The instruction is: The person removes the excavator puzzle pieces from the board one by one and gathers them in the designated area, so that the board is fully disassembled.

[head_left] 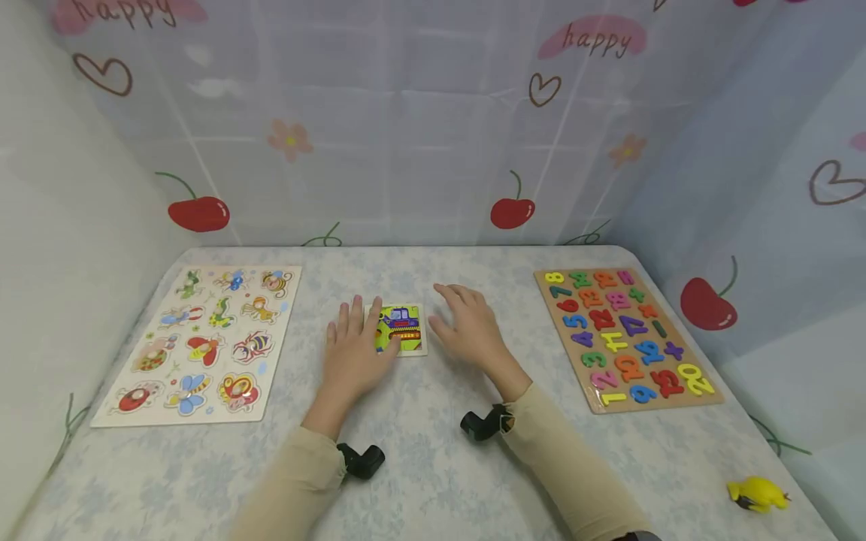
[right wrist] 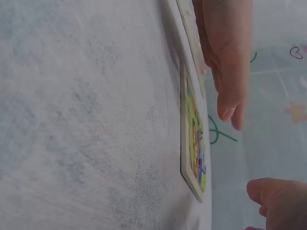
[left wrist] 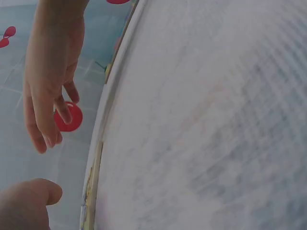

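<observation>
A small square picture puzzle with a blue and orange digger [head_left: 404,330] lies near the middle of the table. My left hand [head_left: 355,353] is over its left part with fingers stretched out, hiding that side. From the right wrist view, the left hand [right wrist: 230,62] appears raised above the table, with a gap between it and the puzzle [right wrist: 194,143]. Just right of the puzzle is my right hand [head_left: 473,330], fingers loosely bent, holding nothing. The left wrist view shows the right hand [left wrist: 53,81] hanging in the air and the left thumb [left wrist: 36,194].
An insect peg puzzle board [head_left: 210,338] lies at the left. On the right is a number puzzle board [head_left: 573,367] with coloured digits and signs. A yellow toy [head_left: 759,494] sits near the right front edge. A printed curtain [head_left: 406,173] hangs behind the table.
</observation>
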A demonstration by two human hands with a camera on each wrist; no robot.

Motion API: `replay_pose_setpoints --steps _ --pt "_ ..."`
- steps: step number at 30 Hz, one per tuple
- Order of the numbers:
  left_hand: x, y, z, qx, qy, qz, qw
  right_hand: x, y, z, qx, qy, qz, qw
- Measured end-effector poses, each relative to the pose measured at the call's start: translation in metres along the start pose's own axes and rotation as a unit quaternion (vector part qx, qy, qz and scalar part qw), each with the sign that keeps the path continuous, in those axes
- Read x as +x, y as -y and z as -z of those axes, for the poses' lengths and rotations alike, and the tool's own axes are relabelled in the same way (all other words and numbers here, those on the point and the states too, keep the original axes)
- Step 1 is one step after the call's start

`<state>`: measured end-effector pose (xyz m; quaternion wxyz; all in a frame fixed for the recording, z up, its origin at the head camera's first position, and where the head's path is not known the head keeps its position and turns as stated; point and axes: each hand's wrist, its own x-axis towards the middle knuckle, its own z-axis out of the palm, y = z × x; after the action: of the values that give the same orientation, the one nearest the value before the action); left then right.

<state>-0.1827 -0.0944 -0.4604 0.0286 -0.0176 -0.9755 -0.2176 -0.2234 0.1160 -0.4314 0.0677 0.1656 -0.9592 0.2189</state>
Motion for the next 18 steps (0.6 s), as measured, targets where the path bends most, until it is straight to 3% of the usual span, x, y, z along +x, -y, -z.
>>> replay_pose_setpoints --steps 7,18 --pt "0.005 0.000 -0.019 -0.013 0.013 0.002 0.9998 0.020 0.002 -0.016 0.003 0.059 0.006 0.9982" --pt "0.003 0.001 -0.030 0.026 -0.009 -0.007 0.9996 0.033 0.004 -0.034 -0.005 0.073 0.017 0.9972"
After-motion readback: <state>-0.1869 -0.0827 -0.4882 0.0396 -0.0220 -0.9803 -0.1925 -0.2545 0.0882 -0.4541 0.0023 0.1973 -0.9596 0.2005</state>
